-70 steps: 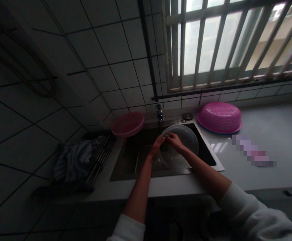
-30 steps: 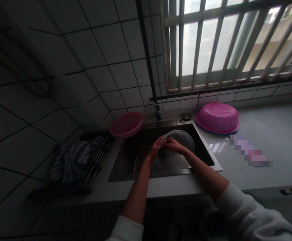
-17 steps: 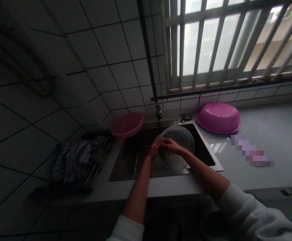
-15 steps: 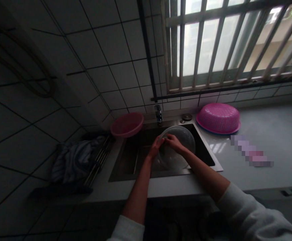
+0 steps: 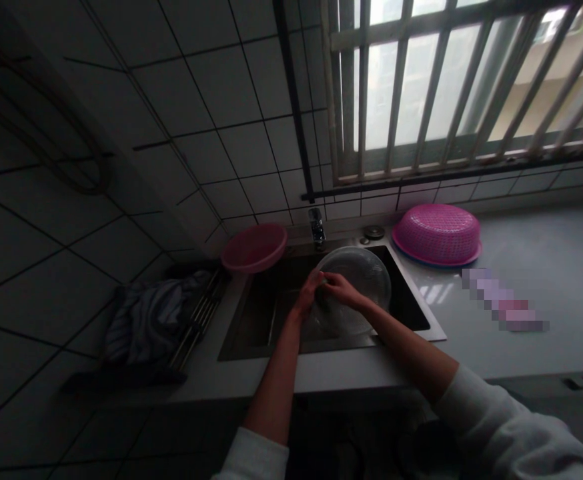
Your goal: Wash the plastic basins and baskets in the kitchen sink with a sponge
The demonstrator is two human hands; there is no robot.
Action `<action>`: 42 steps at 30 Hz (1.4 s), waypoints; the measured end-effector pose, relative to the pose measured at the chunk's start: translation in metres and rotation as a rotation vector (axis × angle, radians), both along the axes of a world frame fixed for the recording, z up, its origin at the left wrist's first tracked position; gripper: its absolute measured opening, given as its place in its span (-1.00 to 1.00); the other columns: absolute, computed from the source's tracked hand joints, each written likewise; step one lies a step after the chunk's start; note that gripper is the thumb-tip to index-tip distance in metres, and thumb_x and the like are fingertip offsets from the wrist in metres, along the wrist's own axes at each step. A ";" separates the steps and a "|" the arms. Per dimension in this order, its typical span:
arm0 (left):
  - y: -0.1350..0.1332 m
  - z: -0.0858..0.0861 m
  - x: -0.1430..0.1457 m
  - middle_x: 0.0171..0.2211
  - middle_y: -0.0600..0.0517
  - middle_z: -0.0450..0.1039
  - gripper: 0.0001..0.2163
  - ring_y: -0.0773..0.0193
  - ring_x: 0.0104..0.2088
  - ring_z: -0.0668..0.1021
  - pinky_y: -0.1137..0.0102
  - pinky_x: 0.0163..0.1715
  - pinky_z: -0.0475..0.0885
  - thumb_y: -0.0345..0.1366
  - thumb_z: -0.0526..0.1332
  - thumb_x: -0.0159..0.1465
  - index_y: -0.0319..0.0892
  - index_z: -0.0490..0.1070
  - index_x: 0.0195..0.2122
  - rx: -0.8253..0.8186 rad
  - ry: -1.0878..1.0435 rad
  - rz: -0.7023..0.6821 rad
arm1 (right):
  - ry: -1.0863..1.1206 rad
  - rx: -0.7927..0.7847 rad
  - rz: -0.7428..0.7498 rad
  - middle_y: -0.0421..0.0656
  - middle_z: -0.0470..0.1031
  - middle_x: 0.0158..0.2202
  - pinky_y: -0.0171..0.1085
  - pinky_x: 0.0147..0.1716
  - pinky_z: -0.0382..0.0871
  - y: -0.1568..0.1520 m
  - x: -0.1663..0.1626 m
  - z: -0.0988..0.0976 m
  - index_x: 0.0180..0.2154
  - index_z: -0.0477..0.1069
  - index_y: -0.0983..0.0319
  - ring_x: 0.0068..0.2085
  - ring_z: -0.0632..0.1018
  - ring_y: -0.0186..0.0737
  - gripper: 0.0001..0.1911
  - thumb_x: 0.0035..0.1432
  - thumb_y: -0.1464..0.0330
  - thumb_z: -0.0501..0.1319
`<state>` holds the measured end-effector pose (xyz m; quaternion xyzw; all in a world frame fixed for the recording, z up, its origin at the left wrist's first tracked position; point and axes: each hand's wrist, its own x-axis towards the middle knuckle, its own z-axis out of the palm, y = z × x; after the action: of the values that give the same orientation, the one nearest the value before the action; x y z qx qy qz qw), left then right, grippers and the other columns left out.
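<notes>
both arms reach forward and down into the sink (image 5: 411, 308), sleeves pushed up, forearms bare and converging at the near-left rim of a clear bowl (image 5: 364, 277). bowl sits tilted inside the sink, mouth angled toward the person, just below the tap (image 5: 316, 227).

left hand (image 5: 305, 298): wrist bent up, fingers curled onto the bowl's left rim, grip clamped on it. right hand (image 5: 340, 291): comes in from the right across the bowl's mouth, fingers pressed together against the rim area next to the left hand; looks clamped on the bowl too, but too dark to tell if something small is pinched between the fingers. the two hands touch or nearly touch.

around it: pink basin (image 5: 255, 247) on the sink's far-left corner, pink colander (image 5: 437, 233) upside down on the bench (image 5: 546, 267) to the right, well apart from the hands. striped cloth (image 5: 146, 320) lies on a rack left of the sink. barred window (image 5: 451, 80) above.
</notes>
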<state>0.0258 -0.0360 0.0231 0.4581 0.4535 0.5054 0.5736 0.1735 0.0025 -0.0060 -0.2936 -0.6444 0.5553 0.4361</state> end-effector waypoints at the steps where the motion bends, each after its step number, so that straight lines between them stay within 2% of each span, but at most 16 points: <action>1: 0.000 0.000 0.001 0.25 -0.14 0.49 -0.32 -0.08 0.28 0.48 0.11 0.31 0.32 0.19 0.41 0.16 -0.11 0.51 0.20 0.007 -0.025 -0.032 | 0.022 0.013 -0.103 -0.15 0.57 -0.27 -0.32 -0.28 0.39 0.003 0.003 0.003 -0.21 0.52 0.26 -0.27 0.49 -0.22 -0.71 0.14 0.18 0.27; 3: 0.002 -0.002 0.003 0.26 -0.14 0.49 -0.33 -0.09 0.31 0.46 0.07 0.33 0.28 0.18 0.40 0.18 -0.11 0.50 0.22 0.010 -0.057 -0.072 | 0.055 0.030 -0.234 -0.15 0.56 -0.27 -0.32 -0.26 0.39 0.009 0.009 0.007 -0.23 0.51 0.25 -0.26 0.49 -0.21 -0.73 0.16 0.18 0.23; 4: 0.002 -0.003 0.002 0.26 -0.14 0.49 -0.32 -0.09 0.32 0.44 0.06 0.34 0.27 0.18 0.40 0.19 -0.11 0.49 0.23 0.010 -0.052 -0.068 | 0.059 0.034 -0.230 -0.15 0.57 -0.25 -0.31 -0.25 0.40 0.010 0.010 0.007 -0.23 0.51 0.25 -0.25 0.50 -0.20 -0.73 0.16 0.18 0.23; 10: 0.004 -0.005 -0.004 0.26 -0.13 0.48 -0.33 -0.14 0.36 0.39 0.07 0.39 0.17 0.19 0.41 0.17 -0.09 0.52 0.20 0.049 0.127 0.079 | -0.139 -0.070 0.318 -0.13 0.59 -0.30 -0.30 -0.37 0.39 -0.002 0.000 -0.009 -0.23 0.56 0.29 -0.35 0.50 -0.21 -0.68 0.00 0.22 0.38; 12: 0.003 -0.003 -0.003 0.25 -0.11 0.50 -0.36 -0.15 0.35 0.39 0.08 0.39 0.16 0.20 0.39 0.17 -0.08 0.54 0.17 0.071 0.132 0.073 | -0.108 -0.060 0.250 -0.12 0.59 -0.28 -0.31 -0.36 0.40 -0.002 0.000 -0.012 -0.20 0.56 0.29 -0.34 0.50 -0.22 -0.68 0.05 0.21 0.35; 16: 0.000 0.001 0.003 0.23 -0.10 0.51 -0.36 -0.12 0.32 0.42 0.07 0.36 0.22 0.20 0.35 0.22 -0.11 0.52 0.19 0.105 0.087 -0.039 | 0.021 -0.023 -0.256 -0.12 0.57 -0.23 -0.29 -0.28 0.42 0.014 0.012 -0.007 -0.16 0.50 0.25 -0.28 0.51 -0.19 -0.70 0.20 0.18 0.19; 18: -0.001 0.001 0.005 0.23 -0.10 0.51 -0.35 -0.11 0.29 0.45 0.06 0.34 0.26 0.18 0.35 0.23 -0.11 0.48 0.23 0.103 0.081 -0.079 | -0.017 0.020 -0.416 -0.11 0.57 -0.24 -0.25 -0.23 0.43 0.021 0.015 -0.007 -0.19 0.49 0.24 -0.25 0.52 -0.16 -0.74 0.20 0.22 0.17; 20: -0.001 0.001 0.004 0.21 -0.11 0.52 -0.36 -0.11 0.27 0.46 0.07 0.33 0.26 0.16 0.36 0.23 -0.11 0.48 0.23 0.121 0.095 -0.071 | -0.093 0.074 -0.382 -0.09 0.58 -0.23 -0.22 -0.18 0.44 0.021 0.013 -0.011 -0.19 0.52 0.24 -0.22 0.54 -0.13 -0.76 0.18 0.25 0.19; 25: 0.002 -0.001 -0.001 0.22 -0.12 0.51 -0.38 -0.09 0.31 0.43 0.12 0.37 0.18 0.18 0.37 0.21 -0.12 0.52 0.17 0.152 0.140 0.014 | -0.254 0.038 0.060 -0.10 0.62 -0.31 -0.22 -0.26 0.47 0.005 -0.005 -0.026 -0.26 0.57 0.23 -0.34 0.53 -0.16 -0.84 0.11 0.32 0.31; 27: 0.003 -0.002 -0.001 0.23 -0.12 0.50 -0.37 -0.08 0.32 0.42 0.13 0.37 0.17 0.20 0.37 0.20 -0.11 0.52 0.17 0.146 0.135 0.004 | -0.240 0.093 -0.005 -0.08 0.63 -0.25 -0.20 -0.17 0.47 0.005 -0.003 -0.023 -0.22 0.57 0.21 -0.27 0.55 -0.12 -0.84 0.12 0.34 0.31; 30: 0.003 -0.005 0.000 0.24 -0.12 0.50 -0.35 -0.09 0.32 0.42 0.13 0.37 0.18 0.20 0.37 0.19 -0.12 0.52 0.17 0.133 0.124 -0.037 | -0.247 0.173 -0.318 -0.03 0.63 -0.13 -0.14 -0.02 0.43 0.011 0.008 -0.011 -0.13 0.56 0.21 -0.14 0.56 -0.06 -0.79 0.23 0.35 0.21; 32: 0.004 -0.007 0.000 0.26 -0.12 0.48 -0.36 -0.10 0.33 0.41 0.11 0.38 0.18 0.20 0.37 0.20 -0.11 0.52 0.18 0.100 0.133 -0.029 | -0.308 0.208 -0.421 0.00 0.62 -0.11 -0.11 0.01 0.40 0.014 0.013 -0.006 -0.12 0.55 0.23 -0.11 0.56 -0.03 -0.78 0.26 0.37 0.17; 34: 0.003 -0.008 -0.001 0.26 -0.11 0.49 -0.37 -0.10 0.34 0.40 0.11 0.38 0.17 0.20 0.37 0.20 -0.11 0.52 0.17 0.093 0.149 -0.014 | -0.344 0.253 -0.346 0.02 0.61 -0.09 -0.09 0.02 0.40 0.013 0.012 -0.007 -0.12 0.55 0.23 -0.10 0.57 0.00 -0.79 0.24 0.38 0.19; 38: 0.003 -0.008 -0.002 0.22 -0.11 0.52 -0.39 -0.09 0.33 0.41 0.12 0.40 0.15 0.17 0.39 0.18 -0.11 0.55 0.14 0.126 0.183 -0.019 | -0.368 0.223 -0.041 0.00 0.62 -0.21 -0.12 -0.11 0.43 0.003 0.001 -0.018 -0.21 0.57 0.23 -0.22 0.57 -0.02 -0.85 0.15 0.36 0.31; 40: 0.003 -0.006 -0.002 0.22 -0.12 0.52 -0.39 -0.11 0.34 0.41 0.10 0.40 0.15 0.17 0.40 0.17 -0.11 0.55 0.14 0.107 0.164 0.003 | -0.332 0.200 -0.015 -0.03 0.62 -0.24 -0.14 -0.15 0.43 0.002 0.000 -0.019 -0.23 0.56 0.22 -0.26 0.56 -0.05 -0.86 0.13 0.33 0.32; 42: 0.002 -0.004 -0.001 0.23 -0.13 0.51 -0.36 -0.12 0.34 0.41 0.08 0.39 0.18 0.18 0.40 0.16 -0.11 0.55 0.15 0.074 0.097 0.003 | -0.250 0.212 -0.115 -0.05 0.62 -0.21 -0.16 -0.13 0.42 0.006 0.004 -0.014 -0.20 0.56 0.19 -0.21 0.55 -0.06 -0.83 0.17 0.28 0.30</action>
<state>0.0253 -0.0339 0.0194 0.5023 0.4627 0.4999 0.5326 0.1773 0.0087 -0.0198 -0.3492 -0.7308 0.4175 0.4121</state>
